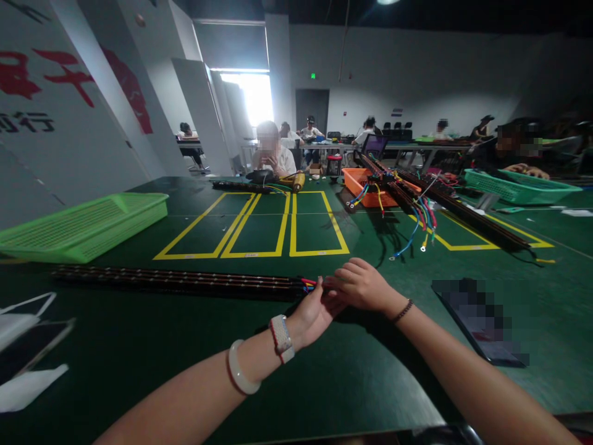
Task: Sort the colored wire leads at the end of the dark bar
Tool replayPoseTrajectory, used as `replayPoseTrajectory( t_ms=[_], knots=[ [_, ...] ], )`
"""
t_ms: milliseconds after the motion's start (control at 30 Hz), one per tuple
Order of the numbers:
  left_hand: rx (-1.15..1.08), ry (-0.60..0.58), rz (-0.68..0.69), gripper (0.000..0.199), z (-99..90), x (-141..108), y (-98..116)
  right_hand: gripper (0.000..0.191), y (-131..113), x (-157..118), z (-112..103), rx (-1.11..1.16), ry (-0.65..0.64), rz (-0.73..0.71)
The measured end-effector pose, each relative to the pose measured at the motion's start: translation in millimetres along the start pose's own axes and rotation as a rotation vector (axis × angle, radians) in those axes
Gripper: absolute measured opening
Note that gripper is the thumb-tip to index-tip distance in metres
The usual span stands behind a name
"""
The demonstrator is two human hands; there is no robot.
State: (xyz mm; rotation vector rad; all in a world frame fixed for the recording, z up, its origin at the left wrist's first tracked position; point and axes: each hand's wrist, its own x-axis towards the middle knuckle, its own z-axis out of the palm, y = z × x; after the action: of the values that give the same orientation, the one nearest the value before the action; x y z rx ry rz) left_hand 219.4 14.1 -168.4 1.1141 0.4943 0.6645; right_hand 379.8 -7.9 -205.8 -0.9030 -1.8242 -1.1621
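Both hands, left hand (311, 314), right hand (359, 285), seemingly pinching wires (309, 283), strip (176, 280) end

You sit at a broad dark green table (139, 346) marked with yellow tape rectangles (278, 228) at 12 o'clock. At 10 o'clock runs a pale grey wall (69, 148) bearing large red painted characters (65, 77). Between 11 and 12 o'clock a bright white window opening (252, 96) throws daylight past tall grey square pillars (278, 68). At 12 o'clock the far grey wall (417, 74) holds a dark doorway (312, 110) with a small green exit sign (313, 76) above it. Long grey work tables (417, 147) stand in front of that wall, with seated people at them. A round ceiling lamp (388, 2) glows at 1 o'clock against the black ceiling (463, 15).
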Motion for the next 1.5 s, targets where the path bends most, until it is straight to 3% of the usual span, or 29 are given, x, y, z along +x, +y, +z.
replayPoseTrajectory(
  t_ms=[100,233,367,433,633,833,1033,1200,1400,1500],
  knots=[
    [0.036,-0.038,-0.006,0.043,0.0,-0.8,0.2,0.030,5.2,-3.2,-6.6,0.018,-0.018,0.077],
    [0.094,-0.041,-0.015,0.046,0.2,-2.5,0.1,0.034,4.6,-3.4,-5.3,0.009,-0.112,0.056],
    [0.123,-0.067,-0.002,0.049,0.4,-3.5,-0.9,0.037,2.0,-1.3,-0.5,0.075,-0.117,0.096],
    [0.136,-0.058,0.008,0.049,1.0,-3.6,-1.4,0.038,2.4,-1.0,2.6,0.187,-0.106,0.224],
    [0.135,-0.007,0.014,0.049,3.8,-4.7,-1.0,0.037,6.3,-0.8,21.9,0.758,-0.078,0.837],
    [0.175,-0.031,-0.008,0.049,4.0,-8.3,0.2,0.043,11.5,6.0,43.2,0.907,-0.022,0.974],
    [0.175,-0.021,-0.017,0.047,5.1,-8.8,0.8,0.048,14.7,7.3,46.1,0.719,-0.074,0.952],
    [0.192,-0.046,-0.041,0.049,3.2,-7.3,1.0,0.062,17.7,-2.8,19.7,0.669,-0.232,0.895],
    [0.176,-0.051,-0.029,0.044,0.0,-5.6,0.7,0.056,12.2,-1.2,-9.8,0.687,-0.382,0.524],
    [0.178,-0.041,-0.033,0.045,0.0,-5.4,0.8,0.052,7.9,1.9,-11.0,0.651,-0.416,0.444]
  ],
)
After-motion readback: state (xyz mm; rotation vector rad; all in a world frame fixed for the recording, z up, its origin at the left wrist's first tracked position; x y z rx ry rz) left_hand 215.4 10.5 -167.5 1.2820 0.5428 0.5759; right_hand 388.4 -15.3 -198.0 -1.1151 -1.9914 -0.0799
